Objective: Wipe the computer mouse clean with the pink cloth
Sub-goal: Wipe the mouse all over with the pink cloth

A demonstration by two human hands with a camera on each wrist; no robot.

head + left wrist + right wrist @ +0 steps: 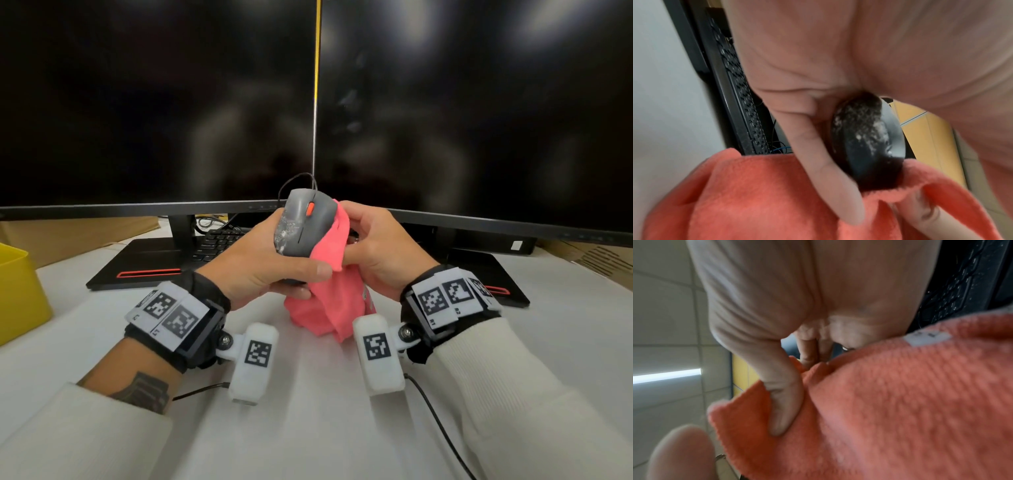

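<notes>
A grey computer mouse (305, 222) with an orange wheel is lifted off the desk, its left side smeared with white specks. My left hand (263, 263) grips it from below and behind, thumb under its rear. In the left wrist view the speckled mouse (865, 139) sits against my palm. The pink cloth (329, 291) hangs between both hands and lies against the mouse's right side. My right hand (373, 250) pinches the cloth, thumb pressed into the cloth (890, 402) in the right wrist view. The mouse cable (298, 181) loops up behind it.
Two dark monitors (154, 102) stand close behind the hands, their stands (137, 263) on the white desk. A black keyboard (219, 243) lies under the left monitor. A yellow bin (17, 294) sits at the left edge. A black cable (442, 431) trails from my right wrist.
</notes>
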